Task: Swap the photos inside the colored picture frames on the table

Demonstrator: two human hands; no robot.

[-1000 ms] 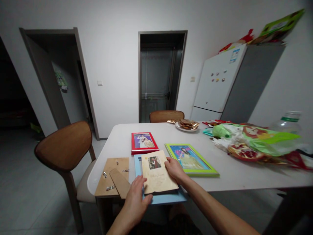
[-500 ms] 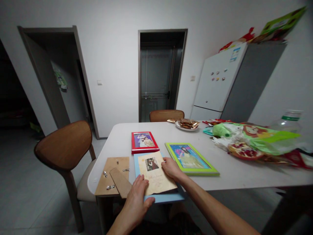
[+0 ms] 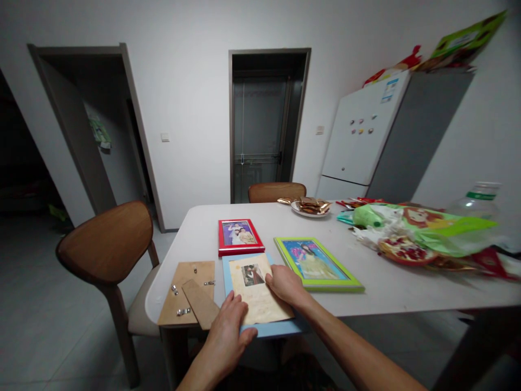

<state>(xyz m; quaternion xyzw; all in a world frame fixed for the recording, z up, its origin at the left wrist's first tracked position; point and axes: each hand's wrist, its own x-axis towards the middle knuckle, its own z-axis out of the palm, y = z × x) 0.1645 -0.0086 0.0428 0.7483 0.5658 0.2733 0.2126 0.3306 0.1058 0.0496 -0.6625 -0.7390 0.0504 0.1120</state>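
A light blue picture frame (image 3: pixel 268 329) lies at the table's near edge, with a yellowed picture sheet (image 3: pixel 264 307) on top that shows a small dark photo. My left hand (image 3: pixel 230 320) holds the frame's near left corner, its fingertips touching the sheet's left edge and its thumb by the near edge. My right hand (image 3: pixel 283 285) pinches the sheet's right edge with curled fingers. Left of the frame is a brown backing board (image 3: pixel 195 270) with metal clips, and a loose brown strip (image 3: pixel 199 304) lies across it.
A red picture frame (image 3: pixel 220 244) lies just beyond, and a green picture frame (image 3: pixel 337 285) to the right. Farther back stand a plate (image 3: pixel 299 212) of wrapped snacks, a cut pomegranate (image 3: pixel 402 250), green bags (image 3: pixel 443 233) and a clear jar (image 3: pixel 476 201). A chair (image 3: pixel 106 244) stands at left.
The sheet has shifted slightly and lies flatter over the blue frame, its near right corner lower. My right hand has moved a little toward me and left; my left hand has stayed put.
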